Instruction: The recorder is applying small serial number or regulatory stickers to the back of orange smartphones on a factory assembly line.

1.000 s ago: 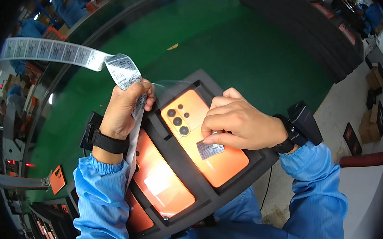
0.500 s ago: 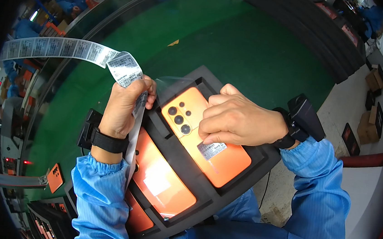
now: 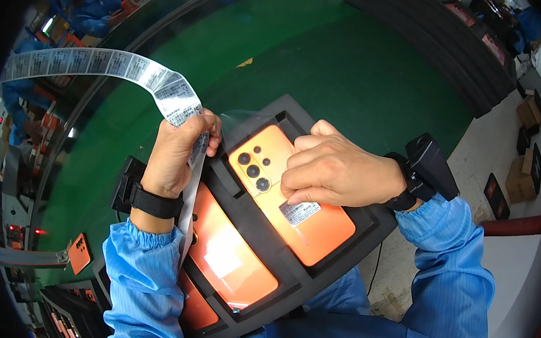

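My left hand point(image 3: 179, 142) is closed round a long strip of printed silver-grey labels point(image 3: 99, 62), which arches off to the left; its tail hangs along my forearm. My right hand point(image 3: 341, 169) has its fingers curled over an orange phone point(image 3: 316, 240), lying camera side up in a black foam tray point(image 3: 276, 230). Thumb and fingertip meet at the upper edge of a small silver label point(image 3: 298, 214) on the phone's back. Beside it in the tray lies a second orange phone point(image 3: 231, 256), reflecting bright light. Part of a third phone point(image 3: 197, 304) shows by my left sleeve.
A green belt surface point(image 3: 318, 64) stretches beyond the tray. Stacked dark trays point(image 3: 442, 49) stand at the far right, cardboard boxes point(image 3: 520, 178) on the floor. At the left lies another orange phone point(image 3: 79, 254). People in blue point(image 3: 91, 8) work at the far left.
The label strip's arch has risen slightly and shifted, its fold near my left hand now smoother. My right hand and the label on the phone stay put. A person at the far left has moved.
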The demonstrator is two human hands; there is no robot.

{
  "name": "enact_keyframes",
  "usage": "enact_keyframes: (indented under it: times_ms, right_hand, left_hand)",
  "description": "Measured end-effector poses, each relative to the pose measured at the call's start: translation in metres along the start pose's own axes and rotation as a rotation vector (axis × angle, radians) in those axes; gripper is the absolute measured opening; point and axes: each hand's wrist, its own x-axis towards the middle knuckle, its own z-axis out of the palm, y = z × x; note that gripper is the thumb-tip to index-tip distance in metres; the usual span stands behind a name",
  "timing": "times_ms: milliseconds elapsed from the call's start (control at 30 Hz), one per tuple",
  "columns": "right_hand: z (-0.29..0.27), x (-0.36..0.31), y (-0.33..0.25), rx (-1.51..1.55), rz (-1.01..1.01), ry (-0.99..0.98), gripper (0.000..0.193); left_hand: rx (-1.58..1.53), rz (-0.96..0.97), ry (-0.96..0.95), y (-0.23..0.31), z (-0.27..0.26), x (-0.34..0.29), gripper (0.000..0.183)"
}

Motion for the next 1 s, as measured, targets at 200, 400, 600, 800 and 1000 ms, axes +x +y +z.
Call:
enact_keyframes:
  times_ms: [200, 400, 600, 800, 1000]
  right_hand:
    - [-0.003, 0.001, 0.001, -0.005, -0.009, 0.001, 0.007]
    - [0.006, -0.001, 0.000, -0.024, -0.054, 0.068, 0.007]
    - [0.006, -0.003, -0.007, -0.207, -0.081, 0.066, 0.010]
    - [0.003, -0.002, -0.008, -0.234, -0.094, 0.046, 0.011]
    - [0.001, 0.001, -0.011, -0.251, -0.041, -0.036, 0.011]
  left_hand:
    - [0.003, 0.006, -0.004, 0.000, 0.000, 0.003, 0.012]
    - [-0.009, 0.012, -0.001, -0.003, -0.001, 0.000, 0.012]
    - [-0.027, 0.022, 0.000, -0.001, 0.002, -0.001, 0.011]
    - [-0.028, 0.028, -0.011, -0.003, 0.001, 0.000, 0.010]
    - [-0.070, 0.028, -0.045, -0.003, -0.003, 0.001, 0.008]
